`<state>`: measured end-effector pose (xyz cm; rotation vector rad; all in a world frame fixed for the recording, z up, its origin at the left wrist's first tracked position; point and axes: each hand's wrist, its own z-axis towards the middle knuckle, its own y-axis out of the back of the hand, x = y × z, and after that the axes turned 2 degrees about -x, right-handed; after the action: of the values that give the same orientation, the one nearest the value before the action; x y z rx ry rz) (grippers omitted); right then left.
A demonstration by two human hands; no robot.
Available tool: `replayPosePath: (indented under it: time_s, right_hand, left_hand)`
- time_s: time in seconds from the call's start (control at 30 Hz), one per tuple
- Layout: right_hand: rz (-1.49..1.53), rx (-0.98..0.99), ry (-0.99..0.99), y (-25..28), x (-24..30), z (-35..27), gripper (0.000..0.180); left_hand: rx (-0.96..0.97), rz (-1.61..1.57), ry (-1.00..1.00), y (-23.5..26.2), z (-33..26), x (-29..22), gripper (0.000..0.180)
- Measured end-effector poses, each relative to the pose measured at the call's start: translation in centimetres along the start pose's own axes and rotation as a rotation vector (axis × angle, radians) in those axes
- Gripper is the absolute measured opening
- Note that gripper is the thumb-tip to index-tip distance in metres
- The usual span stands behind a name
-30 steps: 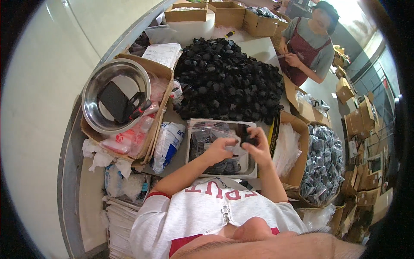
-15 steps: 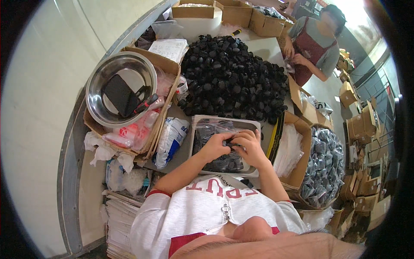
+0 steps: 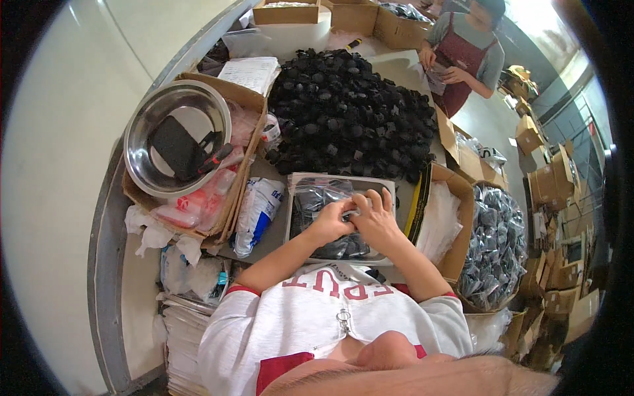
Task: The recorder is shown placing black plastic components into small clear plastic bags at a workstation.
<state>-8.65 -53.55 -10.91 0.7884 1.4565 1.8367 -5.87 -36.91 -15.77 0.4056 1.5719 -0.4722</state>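
Observation:
Over a shallow pale tray [image 3: 391, 193], my left hand [image 3: 332, 222] and my right hand [image 3: 376, 219] meet at the fingertips. Both are closed in a pinch, with the right hand's outer fingers raised and apart. Whatever they hold is mostly hidden behind the fingers. Clear bags [image 3: 314, 198] with dark contents lie in the tray beneath them. Just beyond the tray spreads a large heap of small black plastic parts [image 3: 350, 119].
At left, a steel bowl [image 3: 135, 162] holding a flat black object [image 3: 177, 146] and a red-and-black handle [image 3: 216, 158] rests on a carton [image 3: 249, 168]. A blue-and-white bag [image 3: 259, 212] stands beside it. Bagged black parts [image 3: 492, 247] lie right. A co-worker [image 3: 462, 66] stands far right.
The dark piece that showed between my fingers is now hidden. My right hand has turned slightly, its outer fingers lifting. The whole view has shifted a little.

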Motion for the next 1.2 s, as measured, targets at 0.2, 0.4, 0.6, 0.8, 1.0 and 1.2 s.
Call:
replayPosePath:
  time_s: [0.2,0.4,0.6,0.8,1.0,1.2]
  right_hand:
    - [0.395,0.072,-0.214,-1.5,-2.3,-0.5,0.024]
    - [0.445,0.045,-0.081,0.0,-3.0,-2.1,0.019]
    - [0.515,0.008,-0.126,2.1,-2.9,-4.1,0.013]
    - [0.748,-0.099,-0.114,3.1,0.3,-5.1,0.022]
    - [0.728,-0.223,-0.138,1.6,1.8,-5.2,0.018]
    - [0.513,-0.250,-0.091,1.4,2.3,-5.1,0.014]
  left_hand:
    - [-0.058,-0.023,-0.033,0.6,-0.8,-0.2,0.055]
    - [0.049,0.421,-0.037,3.4,-2.5,-1.7,0.026]
    - [0.029,0.628,-0.462,1.9,-3.6,-3.9,0.014]
    - [0.051,0.541,-0.494,-0.8,-4.9,-6.3,0.021]
    - [-0.051,0.498,-0.361,-1.5,-5.4,-4.9,0.018]
    - [-0.061,0.435,-0.349,-1.7,-5.5,-4.7,0.029]
